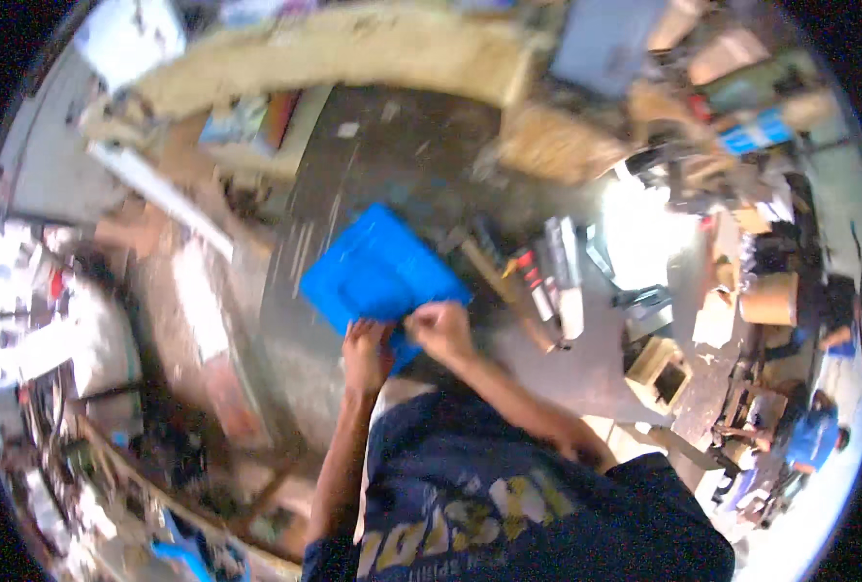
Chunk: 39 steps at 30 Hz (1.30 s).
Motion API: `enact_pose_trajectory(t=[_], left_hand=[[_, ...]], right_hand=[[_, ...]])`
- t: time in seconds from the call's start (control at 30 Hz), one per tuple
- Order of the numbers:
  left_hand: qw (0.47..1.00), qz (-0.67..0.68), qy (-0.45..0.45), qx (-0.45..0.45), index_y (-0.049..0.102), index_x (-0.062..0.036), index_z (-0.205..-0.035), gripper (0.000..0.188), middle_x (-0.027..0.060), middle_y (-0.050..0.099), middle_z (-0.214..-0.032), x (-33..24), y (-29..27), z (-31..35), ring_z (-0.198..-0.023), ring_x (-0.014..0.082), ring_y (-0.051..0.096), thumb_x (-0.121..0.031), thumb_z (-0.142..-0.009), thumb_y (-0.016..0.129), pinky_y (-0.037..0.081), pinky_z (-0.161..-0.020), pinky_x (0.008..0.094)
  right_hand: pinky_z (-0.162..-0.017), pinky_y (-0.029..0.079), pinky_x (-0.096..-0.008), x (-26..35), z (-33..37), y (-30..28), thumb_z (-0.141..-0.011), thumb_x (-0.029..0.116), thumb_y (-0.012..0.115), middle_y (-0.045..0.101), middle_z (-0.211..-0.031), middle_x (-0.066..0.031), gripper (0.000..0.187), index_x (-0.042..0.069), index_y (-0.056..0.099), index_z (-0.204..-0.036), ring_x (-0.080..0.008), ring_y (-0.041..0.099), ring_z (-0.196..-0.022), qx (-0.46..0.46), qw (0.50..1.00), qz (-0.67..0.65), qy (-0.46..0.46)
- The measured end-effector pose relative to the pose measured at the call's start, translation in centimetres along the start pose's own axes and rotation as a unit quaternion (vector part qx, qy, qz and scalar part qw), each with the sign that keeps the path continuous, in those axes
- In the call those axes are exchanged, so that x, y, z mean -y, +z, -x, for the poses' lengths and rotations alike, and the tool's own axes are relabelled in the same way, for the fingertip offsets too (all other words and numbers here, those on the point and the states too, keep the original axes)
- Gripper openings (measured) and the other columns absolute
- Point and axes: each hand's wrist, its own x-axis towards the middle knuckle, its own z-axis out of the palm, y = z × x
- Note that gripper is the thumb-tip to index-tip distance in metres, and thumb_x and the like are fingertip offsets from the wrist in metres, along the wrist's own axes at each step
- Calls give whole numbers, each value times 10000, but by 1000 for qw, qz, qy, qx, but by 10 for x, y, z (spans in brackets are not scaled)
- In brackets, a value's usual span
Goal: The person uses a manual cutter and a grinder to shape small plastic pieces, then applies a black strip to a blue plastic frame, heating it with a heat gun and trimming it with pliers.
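Observation:
A bright blue, roughly square piece [377,257] lies on the dark worktable [411,126] in front of me; blur hides whether it is sheet, cloth or plastic. At its near edge, my left hand [367,351] has its fingers curled over the blue piece. My right hand [438,327] is at the near right corner with its fingers bent in a pinch. What sits between those fingertips is too smeared to make out. Part of the blue piece hangs down between my two hands.
Right of the blue piece lie a wooden strip [508,296], red-and-white tubes [536,284] and a silver tube [569,276]. A wooden box [658,376] stands farther right. Another person in blue [814,436] is at the far right. A long pale beam [164,194] lies at left.

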Motion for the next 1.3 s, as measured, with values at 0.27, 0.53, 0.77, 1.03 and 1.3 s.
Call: enact_pose_trajectory(t=[0.27, 0.53, 0.77, 1.03, 1.3], left_hand=[[994, 72, -80, -24, 726, -36, -914, 146, 166, 723, -923, -4, -7, 9, -927, 383, 679, 4, -798, 646, 491, -931, 462], [953, 19, -163, -255, 744, 0, -897, 81, 137, 738, -856, -6, -46, 81, -762, 233, 693, -53, -836, 743, 510, -702, 358], [912, 84, -325, -234, 711, 53, -890, 182, 162, 707, -786, 105, -18, 290, -730, 208, 655, -105, -807, 753, 519, -699, 349], [808, -8, -525, -267, 690, 71, -914, 217, 182, 713, -850, 43, 44, 422, -787, 237, 673, -85, -784, 766, 553, -744, 368], [803, 36, -539, -253, 697, 67, -953, 220, 179, 715, -906, 61, 45, 415, -813, 238, 675, -79, -800, 760, 554, -768, 367]], right_hand=[[-565, 509, -270, 42, 14, -44, -883, 201, 747, 733, -750, -143, 209, 10, 762, -966, -87, 653, -637, -119, 989, -64, -68], [-630, 495, -302, 89, 15, -151, -886, 305, 751, 685, -783, -82, 247, 66, 711, -840, -181, 622, -656, -249, 964, -12, -95], [-1066, 326, -507, 191, -69, -302, -852, 290, 757, 630, -1131, -135, 451, 32, 578, -1176, -363, 464, -1242, -438, 792, 255, -340], [-1066, 283, -531, 195, -114, -331, -904, 344, 700, 619, -1066, -76, 611, 60, 489, -1402, -331, 429, -1294, -375, 746, 413, -364], [-1050, 290, -504, 200, -106, -310, -878, 326, 727, 623, -1049, -80, 615, 64, 504, -1388, -319, 425, -1261, -377, 778, 394, -313]])
